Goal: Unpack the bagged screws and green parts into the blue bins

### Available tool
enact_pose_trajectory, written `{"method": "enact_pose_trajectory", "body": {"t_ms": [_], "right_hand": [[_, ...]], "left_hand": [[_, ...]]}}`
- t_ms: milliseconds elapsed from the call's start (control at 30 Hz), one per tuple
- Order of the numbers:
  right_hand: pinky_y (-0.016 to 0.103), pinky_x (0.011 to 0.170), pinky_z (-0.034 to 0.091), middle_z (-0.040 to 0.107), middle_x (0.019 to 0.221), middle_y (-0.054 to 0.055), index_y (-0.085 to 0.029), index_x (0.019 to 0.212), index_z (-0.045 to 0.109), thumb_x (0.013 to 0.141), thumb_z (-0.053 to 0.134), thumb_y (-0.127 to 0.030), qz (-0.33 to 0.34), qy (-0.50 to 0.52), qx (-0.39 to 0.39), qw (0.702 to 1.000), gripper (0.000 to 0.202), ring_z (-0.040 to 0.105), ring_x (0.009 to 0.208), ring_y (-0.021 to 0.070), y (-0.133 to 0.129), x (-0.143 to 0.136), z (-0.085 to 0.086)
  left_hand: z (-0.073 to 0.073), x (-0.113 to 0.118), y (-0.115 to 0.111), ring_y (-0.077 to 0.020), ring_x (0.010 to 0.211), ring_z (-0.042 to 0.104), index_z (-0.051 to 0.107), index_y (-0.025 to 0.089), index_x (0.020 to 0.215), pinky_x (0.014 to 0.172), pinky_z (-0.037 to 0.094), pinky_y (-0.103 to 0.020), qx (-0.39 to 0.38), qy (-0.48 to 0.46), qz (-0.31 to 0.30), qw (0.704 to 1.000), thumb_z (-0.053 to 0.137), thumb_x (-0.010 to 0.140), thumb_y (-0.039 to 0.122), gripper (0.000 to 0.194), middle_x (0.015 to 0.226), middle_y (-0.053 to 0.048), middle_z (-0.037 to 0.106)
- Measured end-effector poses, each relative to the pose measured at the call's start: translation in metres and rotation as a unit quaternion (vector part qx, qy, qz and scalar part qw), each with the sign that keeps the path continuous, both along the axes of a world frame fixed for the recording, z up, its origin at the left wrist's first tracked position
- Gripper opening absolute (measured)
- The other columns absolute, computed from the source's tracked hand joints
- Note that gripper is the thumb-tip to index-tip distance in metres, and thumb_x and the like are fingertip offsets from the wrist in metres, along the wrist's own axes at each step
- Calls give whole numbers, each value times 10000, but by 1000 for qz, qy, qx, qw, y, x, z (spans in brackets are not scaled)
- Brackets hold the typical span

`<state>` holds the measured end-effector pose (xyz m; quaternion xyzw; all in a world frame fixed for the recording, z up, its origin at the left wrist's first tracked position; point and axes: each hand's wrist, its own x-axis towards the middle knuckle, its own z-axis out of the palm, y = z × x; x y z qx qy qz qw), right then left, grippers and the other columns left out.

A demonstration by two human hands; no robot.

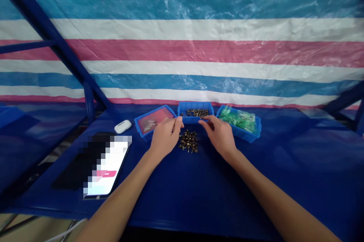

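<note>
- Our left hand (167, 135) and right hand (221, 134) curl their fingers near the middle blue bin (195, 120); we cannot tell whether either grips anything.
- We have 1 pile of small metal pieces (188, 141) on the blue table (210, 196), between our 2 hands, and more inside that bin.
- Beside it, we see 2 other bins, the right-hand one (247, 135) holding green packets (239, 120).

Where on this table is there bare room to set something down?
Bare table lies right of the green-filled bin and on the near side of the metal-parts pile, between the forearms. Crowded: around the left hand, right hand, pile and bins.
</note>
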<state>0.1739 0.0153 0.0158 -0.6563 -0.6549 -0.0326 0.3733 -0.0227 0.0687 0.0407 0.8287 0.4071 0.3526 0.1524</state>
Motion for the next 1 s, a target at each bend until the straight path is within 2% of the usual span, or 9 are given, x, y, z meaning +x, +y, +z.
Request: {"method": "enact_pose_trajectory", "body": {"t_ms": [67, 133, 200, 333, 400, 500, 600, 800, 1000], "right_hand": [[273, 558, 414, 659, 655, 25, -184, 818, 627, 907, 546, -503, -52, 1, -5, 999, 341, 607, 567, 170, 3, 2, -3], [262, 523, 356, 601, 561, 0, -194, 688, 576, 889, 561, -528, -44, -21, -25, 999, 389, 557, 503, 150, 2, 4, -7], [260, 521, 334, 593, 554, -4, -200, 650, 558, 898, 552, -515, -24, -41, -49, 998, 401, 548, 502, 146, -2, 5, -9], [266, 539, 368, 655, 659, -4, -219, 824, 633, 926, 533, -445, 16, -53, -109, 993, 268, 598, 574, 166, -8, 9, -12], [271, 599, 429, 694, 821, 14, -234, 992, 651, 949, 510, -371, 52, -63, -118, 990, 201, 641, 711, 180, -8, 9, -12], [291, 743, 490, 667, 1008, 47, -255, 1159, 630, 969, 470, -294, 112, -104, -110, 982, 251, 617, 948, 201, -8, 8, -11], [313, 804, 503, 634, 1008, 53, -261, 1163, 636, 971, 463, -278, 138, -135, -117, 974, 259, 580, 993, 208, -8, 6, -10], [335, 832, 507, 623, 1002, 69, -211, 1090, 641, 961, 472, -257, 128, -136, -123, 975, 217, 572, 979, 212, -8, 2, -10], [333, 860, 499, 614, 1009, 73, -197, 1100, 639, 953, 462, -220, 119, -130, -125, 976, 232, 575, 995, 211, -9, 3, -10]], "left_hand": [[-2, 2, -3, -174, 743, 617, 668, 190, 784, 726, 439, -308, 12, 16, -8, 1000, 308, 1014, 371, 463, 721, -19, 667], [-4, 4, -5, -171, 740, 615, 669, 185, 781, 728, 440, -306, 19, 29, -16, 999, 302, 1017, 364, 471, 731, -26, 671], [-6, 5, -6, -167, 718, 611, 664, 181, 769, 713, 440, -301, 19, 43, -20, 999, 298, 1018, 368, 480, 709, -30, 658], [-8, 5, -4, -156, 660, 601, 658, 178, 767, 661, 428, -291, 21, 67, -10, 997, 315, 1013, 389, 472, 674, -29, 636], [-9, 5, -3, -152, 647, 600, 662, 178, 784, 645, 423, -287, 24, 68, -4, 997, 322, 1012, 391, 461, 680, -30, 639], [-9, 5, -4, -150, 650, 605, 665, 179, 801, 638, 424, -281, 22, 64, -3, 998, 324, 1011, 388, 452, 699, -32, 647], [-10, 6, -5, -151, 648, 606, 663, 180, 805, 627, 417, -280, 24, 73, -2, 997, 318, 1012, 391, 454, 710, -33, 652], [-13, 8, -6, -155, 665, 616, 649, 179, 779, 636, 418, -277, 31, 86, -6, 996, 307, 1013, 394, 466, 728, -37, 665], [-14, 9, -8, -156, 650, 605, 643, 184, 777, 613, 401, -273, 24, 103, -19, 994, 289, 1013, 408, 481, 717, -36, 660]]}}
